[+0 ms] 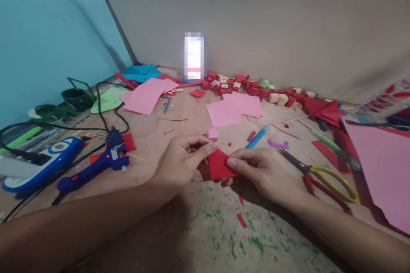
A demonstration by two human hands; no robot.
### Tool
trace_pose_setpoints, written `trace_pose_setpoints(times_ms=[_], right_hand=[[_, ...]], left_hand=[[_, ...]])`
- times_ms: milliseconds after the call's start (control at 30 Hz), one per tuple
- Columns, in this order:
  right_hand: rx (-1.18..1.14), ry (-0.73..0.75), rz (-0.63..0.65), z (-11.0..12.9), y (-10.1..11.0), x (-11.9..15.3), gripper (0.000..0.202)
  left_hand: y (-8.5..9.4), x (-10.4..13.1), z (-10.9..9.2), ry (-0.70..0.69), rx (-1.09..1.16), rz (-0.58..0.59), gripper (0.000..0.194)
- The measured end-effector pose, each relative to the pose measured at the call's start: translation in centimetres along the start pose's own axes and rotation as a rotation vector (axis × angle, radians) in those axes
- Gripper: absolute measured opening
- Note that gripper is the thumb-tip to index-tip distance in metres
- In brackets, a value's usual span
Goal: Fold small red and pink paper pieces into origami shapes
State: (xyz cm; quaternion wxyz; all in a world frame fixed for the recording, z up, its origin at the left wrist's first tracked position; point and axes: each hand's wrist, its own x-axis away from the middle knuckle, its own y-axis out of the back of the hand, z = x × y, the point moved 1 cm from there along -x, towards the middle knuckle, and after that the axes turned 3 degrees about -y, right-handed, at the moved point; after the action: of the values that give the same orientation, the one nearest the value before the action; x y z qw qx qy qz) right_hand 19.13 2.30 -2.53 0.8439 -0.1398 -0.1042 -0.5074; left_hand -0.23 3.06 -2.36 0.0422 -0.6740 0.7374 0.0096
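— Where is the red paper [219,167]?
— Above a littered table [195,121], held in a person's two hands. The left hand [182,158] pinches its upper left corner between thumb and fingers; the right hand [261,171] grips its right edge.
— And around them?
— A pink cube [212,134] sits just beyond the left thumb, scissors [302,165] lie at right, a blue glue gun [110,155] at left.

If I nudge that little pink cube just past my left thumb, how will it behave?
The pink cube probably slides rather than rolls: its sides look flat. It's likely light, being small and seemingly paper, coloured like the pink sheets beyond it. Its squat, boxy shape makes tipping unlikely.
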Motion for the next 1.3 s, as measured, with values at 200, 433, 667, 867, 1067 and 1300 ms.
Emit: trace_pose_setpoints(times_ms=[200, 433, 667, 867, 1067, 1300], right_hand=[[-0.135, 0.017, 0.005, -0.7, -0.1, -0.2, 0.031], [-0.360, 0.049, -0.043, 0.3, 0.4, 0.1, 0.024], [-0.383, 0.070, -0.127, 0.6, 0.7, 0.2, 0.029], [-0.324, 0.057, -0.136, -0.2, 0.5, -0.2, 0.026], [-0.388, 0.037, -0.101, 0.1, -0.5, -0.1, 0.020], [-0.311, 0.065, 0.016, -0.1, 0.0, 0.0, 0.021]], left_hand=[[0.4, -0.2, 0.3, -0.039, 0.032, -0.100, 0.017], [0.0, -0.2, -0.2, 0.053, 0.037, -0.037, 0.017], [-0.4, 0.2, -0.5, 0.091, -0.018, -0.034, 0.021], [-0.2, 0.7, -0.2, -0.134, -0.284, 0.060, 0.022], [-0.4, 1.6, -0.5, -0.680, -0.769, 0.266, 0.043], [-0.2, 1.1, 0.0, -0.718, -0.721, 0.274, 0.035]])
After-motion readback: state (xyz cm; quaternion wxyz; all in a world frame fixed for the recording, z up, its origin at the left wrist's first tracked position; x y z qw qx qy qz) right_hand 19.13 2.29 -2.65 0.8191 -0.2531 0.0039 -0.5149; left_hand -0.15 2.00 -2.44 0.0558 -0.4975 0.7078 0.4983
